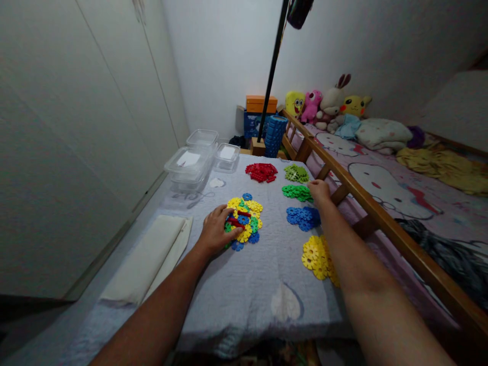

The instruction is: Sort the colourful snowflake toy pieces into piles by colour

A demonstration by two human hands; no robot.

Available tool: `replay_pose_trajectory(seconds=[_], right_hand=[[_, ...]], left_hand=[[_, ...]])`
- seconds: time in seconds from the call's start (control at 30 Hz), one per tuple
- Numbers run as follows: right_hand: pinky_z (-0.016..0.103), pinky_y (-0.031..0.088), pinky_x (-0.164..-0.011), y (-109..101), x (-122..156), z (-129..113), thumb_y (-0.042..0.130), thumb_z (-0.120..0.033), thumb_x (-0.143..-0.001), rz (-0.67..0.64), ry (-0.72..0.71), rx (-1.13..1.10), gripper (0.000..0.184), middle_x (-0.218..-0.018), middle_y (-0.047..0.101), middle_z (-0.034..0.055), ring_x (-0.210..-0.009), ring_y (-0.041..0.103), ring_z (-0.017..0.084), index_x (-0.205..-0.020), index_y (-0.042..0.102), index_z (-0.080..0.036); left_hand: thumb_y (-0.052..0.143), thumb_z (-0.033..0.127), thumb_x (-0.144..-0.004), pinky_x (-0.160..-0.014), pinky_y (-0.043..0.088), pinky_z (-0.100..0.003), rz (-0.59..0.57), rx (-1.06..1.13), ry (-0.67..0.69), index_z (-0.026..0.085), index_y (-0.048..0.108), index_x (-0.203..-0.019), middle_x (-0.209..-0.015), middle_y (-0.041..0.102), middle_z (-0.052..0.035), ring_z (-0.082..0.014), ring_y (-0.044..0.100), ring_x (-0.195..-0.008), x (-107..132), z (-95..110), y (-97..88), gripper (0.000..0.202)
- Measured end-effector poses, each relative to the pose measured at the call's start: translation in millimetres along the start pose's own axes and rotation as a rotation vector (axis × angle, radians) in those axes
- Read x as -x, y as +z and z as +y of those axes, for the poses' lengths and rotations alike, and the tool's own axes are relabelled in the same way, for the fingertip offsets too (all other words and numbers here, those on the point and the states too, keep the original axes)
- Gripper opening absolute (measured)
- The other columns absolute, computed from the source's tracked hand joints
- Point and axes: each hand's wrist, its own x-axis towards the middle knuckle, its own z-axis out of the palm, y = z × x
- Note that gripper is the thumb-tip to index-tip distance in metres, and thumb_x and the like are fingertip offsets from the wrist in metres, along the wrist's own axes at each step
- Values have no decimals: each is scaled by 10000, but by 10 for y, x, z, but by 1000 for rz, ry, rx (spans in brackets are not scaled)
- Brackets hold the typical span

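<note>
My left hand [218, 229] rests at the left side of a mixed pile of plastic snowflake discs [253, 205], thumb and fingers apart. Yellow, blue and green discs lie in that pile with a few red sticks [244, 214] among them. At the right edge of the table, my right hand [319, 191] is beside the dark green discs [296, 192], its fingers drawn together; whatever they hold, if anything, is hidden. Light green discs [296, 173] lie just beyond. Nearer me are the blue discs [303, 217] and yellow discs [315, 257], partly behind my right forearm.
Red sticks [261, 172] form a heap at the far middle. Clear plastic boxes [186, 161] stand at the back left, near a folded cream cloth [148, 259]. A wooden bed rail [354, 190] borders the table's right side. A black pole [271, 76] rises behind.
</note>
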Motion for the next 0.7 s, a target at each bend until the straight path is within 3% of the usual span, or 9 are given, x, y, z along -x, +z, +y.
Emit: replay_pose_trajectory(seconds=[0.1,0.2,0.3,0.4,0.57,0.7], right_hand=[[268,501,-711,14,219,-279,572,-192,-726,-40,-34,-139,212,-809,741,80,-768,663,200,-839,740,-128],[285,505,-733,70,591,-575,575,-229,-767,-217,-191,-216,215,-843,737,58,-766,652,189,-882,734,-142],[317,493,-861,171,1035,-777,599,-226,-807,-449,-430,-89,189,-915,738,69,-880,655,204,-907,745,-160],[360,417,-1032,325,1422,-846,615,-220,-852,-497,-577,109,246,-1120,724,114,-1110,610,244,-1052,751,-176],[384,378,-1060,573,1712,-800,510,-210,-943,-494,-548,221,405,-1380,633,125,-1236,523,280,-1322,652,-210],[409,376,-1039,638,1734,-769,483,-262,-975,-522,-534,237,415,-1463,588,85,-1252,484,296,-1368,617,-250]], left_hand=[[737,507,-791,-1154,390,-533,27,-14,-24,217,610,-1309,-1491,505,-157,-353,481,-1393,3,-5,18,606],[742,515,-790,-1156,389,-534,39,-26,-32,229,601,-1318,-1483,509,-148,-353,475,-1394,14,-5,18,617],[739,528,-791,-1154,384,-536,23,-36,-34,232,579,-1342,-1483,513,-150,-353,475,-1391,27,-1,-4,646],[741,562,-775,-1161,366,-542,-2,-57,-42,221,548,-1376,-1487,510,-162,-363,468,-1397,36,4,-32,718],[814,636,-654,-1175,337,-553,-77,-117,-20,236,484,-1440,-1521,475,-182,-394,444,-1420,64,33,-62,942],[874,650,-548,-1192,294,-581,-140,-155,-5,217,418,-1499,-1569,410,-229,-437,388,-1459,102,74,-76,1140]])
